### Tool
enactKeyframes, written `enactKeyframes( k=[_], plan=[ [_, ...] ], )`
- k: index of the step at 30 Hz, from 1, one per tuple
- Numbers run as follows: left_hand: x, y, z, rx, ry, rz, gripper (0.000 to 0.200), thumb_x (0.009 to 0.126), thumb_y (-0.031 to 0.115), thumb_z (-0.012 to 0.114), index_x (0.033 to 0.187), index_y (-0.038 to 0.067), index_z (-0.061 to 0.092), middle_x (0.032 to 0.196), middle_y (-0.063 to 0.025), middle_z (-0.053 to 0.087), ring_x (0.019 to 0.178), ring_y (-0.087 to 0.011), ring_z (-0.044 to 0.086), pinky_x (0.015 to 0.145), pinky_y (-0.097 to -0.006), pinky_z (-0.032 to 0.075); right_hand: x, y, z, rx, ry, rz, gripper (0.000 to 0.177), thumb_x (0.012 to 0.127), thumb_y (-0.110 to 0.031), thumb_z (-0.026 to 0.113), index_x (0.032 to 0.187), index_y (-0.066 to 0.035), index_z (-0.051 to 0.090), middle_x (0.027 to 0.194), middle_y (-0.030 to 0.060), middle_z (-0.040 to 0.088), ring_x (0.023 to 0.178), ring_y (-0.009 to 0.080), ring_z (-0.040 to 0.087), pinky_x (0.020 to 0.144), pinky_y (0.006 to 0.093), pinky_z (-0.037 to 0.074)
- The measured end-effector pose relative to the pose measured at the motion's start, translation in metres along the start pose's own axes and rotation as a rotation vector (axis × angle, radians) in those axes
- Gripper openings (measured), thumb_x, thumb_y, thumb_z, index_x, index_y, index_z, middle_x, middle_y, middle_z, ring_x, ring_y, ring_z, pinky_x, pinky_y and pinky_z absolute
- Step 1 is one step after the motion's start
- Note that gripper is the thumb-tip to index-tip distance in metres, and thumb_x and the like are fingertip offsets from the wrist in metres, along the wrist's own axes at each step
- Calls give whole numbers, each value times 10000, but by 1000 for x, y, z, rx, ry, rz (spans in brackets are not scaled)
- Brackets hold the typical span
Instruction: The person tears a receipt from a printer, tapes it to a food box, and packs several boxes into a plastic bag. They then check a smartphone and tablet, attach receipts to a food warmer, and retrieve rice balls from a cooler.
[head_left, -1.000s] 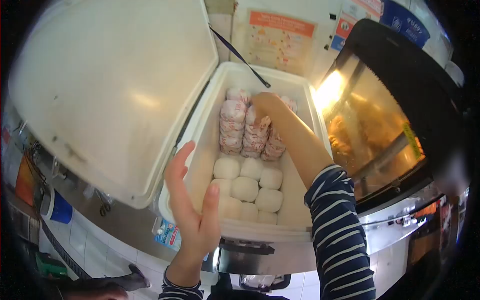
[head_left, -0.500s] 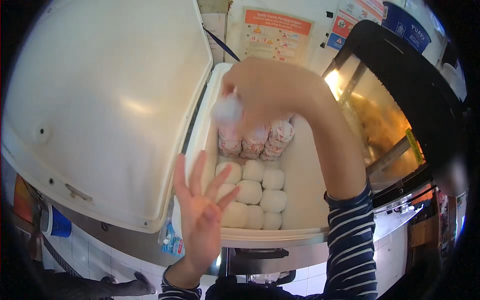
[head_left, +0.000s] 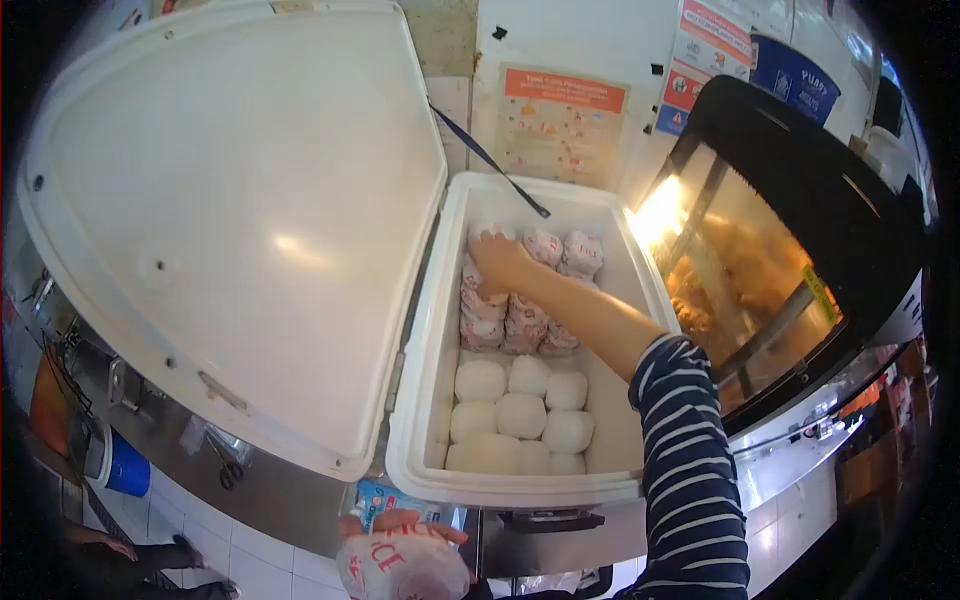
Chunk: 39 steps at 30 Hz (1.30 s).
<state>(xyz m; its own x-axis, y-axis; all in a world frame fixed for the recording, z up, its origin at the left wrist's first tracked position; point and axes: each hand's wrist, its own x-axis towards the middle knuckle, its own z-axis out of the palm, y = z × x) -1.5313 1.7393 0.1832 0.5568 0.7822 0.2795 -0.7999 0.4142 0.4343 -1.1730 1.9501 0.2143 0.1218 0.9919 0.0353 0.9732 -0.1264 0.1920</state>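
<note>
My left hand [head_left: 400, 520] is low at the front, outside the cooler box. Its fingers are curled round a paper-wrapped bundle [head_left: 405, 568] with red print, which hides most of the palm. My right hand [head_left: 497, 262] reaches into the back left of the white cooler box [head_left: 520, 490]. Its fingers are bent over a paper-wrapped bundle [head_left: 490, 233] at the top of the stack there. More printed bundles [head_left: 527, 325] stand in rows beside and below it. Several plain white rounded lumps [head_left: 520, 415] lie in the front half of the box.
The box's large lid [head_left: 240, 250] stands open on the left, with a dark strap [head_left: 490, 160] at its back. A lit display case [head_left: 760, 270] stands close on the right. Scissors [head_left: 228, 468] lie on the metal counter at left. Another person's legs [head_left: 150, 560] show at lower left.
My right hand has moved down into the back of the box from above it. My left hand has dropped from over the box's front, spread and bare, and now holds a wrapped bundle.
</note>
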Motion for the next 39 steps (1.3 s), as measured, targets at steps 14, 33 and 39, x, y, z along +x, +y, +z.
enactKeyframes(
  k=[14, 33, 39],
  plan=[
    [-101, -57, -26, 171, 320, -498, 630, 778, 305, 602, 1309, 129, 313, 1238, -104, 435, 1161, -291, 427, 942, -502, 376, -178, -40, -209, 928, 75, -251, 658, 590, -389, 711, 1072, 13, 517, 904, 143, 609, 794, 201, 602, 704, 299, 486],
    [-484, -350, 212, 229, -1137, -1355, 375, 868, 184, 508, 1186, 18, 402, 1132, -132, 495, 1010, -258, 519, 855, -391, 455, -993, -260, -20, 499, 780, 1376, 687, 558, -125, 706, 1170, -24, 411, 1114, 136, 464, 1014, 307, 432, 878, 404, 376],
    [-610, -368, 268, 126, -1805, -1083, 343, 883, 141, 511, 1171, -14, 410, 1115, -150, 503, 995, -244, 534, 862, -348, 461, -1101, -340, -26, 484, 1173, 1754, 498, 707, -156, 654, 1150, -36, 460, 1117, 137, 468, 1054, 311, 421, 915, 397, 364]
  ],
)
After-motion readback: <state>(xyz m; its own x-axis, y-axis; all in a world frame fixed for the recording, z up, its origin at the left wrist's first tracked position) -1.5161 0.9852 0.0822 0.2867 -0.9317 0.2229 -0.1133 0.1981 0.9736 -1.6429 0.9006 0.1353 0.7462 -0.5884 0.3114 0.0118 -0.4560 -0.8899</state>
